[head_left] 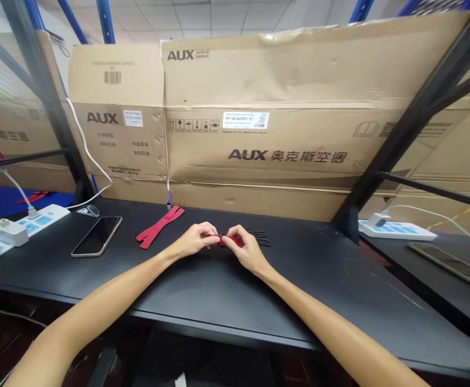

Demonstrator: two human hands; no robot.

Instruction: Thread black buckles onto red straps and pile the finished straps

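Note:
Near the middle of the black table, my left hand (197,239) and my right hand (245,248) meet, each pinching a red strap (221,240). A small dark piece shows on the strap between the fingertips; its kind is too small to make out. Most of the strap is hidden by my fingers. Just behind my right hand lies a little pile of black clips or buckles (262,238), partly covered by the hand. To the left of my left hand, several flat red straps (160,227) lie overlapped on the table.
A phone (97,236) lies on the black table (203,295) at the left. Power strips stand at the left (43,219) and right (396,230), with white cables. Cardboard panels (259,134) close off the back. A dark metal frame post (404,118) rises at the right.

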